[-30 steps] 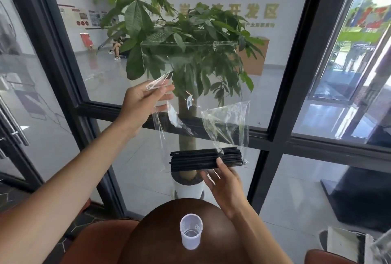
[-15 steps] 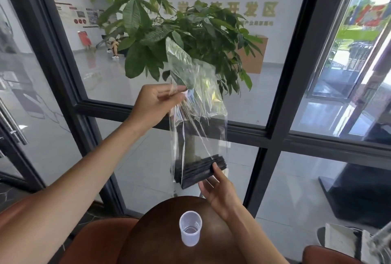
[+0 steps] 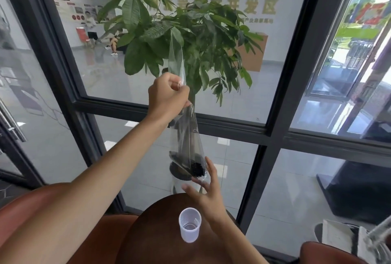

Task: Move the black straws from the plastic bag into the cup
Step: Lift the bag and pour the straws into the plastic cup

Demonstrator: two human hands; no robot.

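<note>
My left hand grips the upper part of a clear plastic bag and holds it up in front of the window. The bag hangs twisted into a narrow cone, with the bundle of black straws at its bottom, their ends facing me. Just below the bundle my right hand is held with fingers spread, its fingertips at the bag's lower edge. A small translucent cup stands upright on the round dark brown table, below the bag and to the left of my right wrist.
A black-framed glass wall stands right behind the table, with a potted plant beyond it. Orange-brown chairs flank the table at left and at bottom right. Books or papers lie at the lower right.
The bag has turned and twisted from hanging flat to a narrow cone, and the straws now point end-on. My left hand closed into a fist round the bag; my right hand dropped slightly and spread its fingers.
</note>
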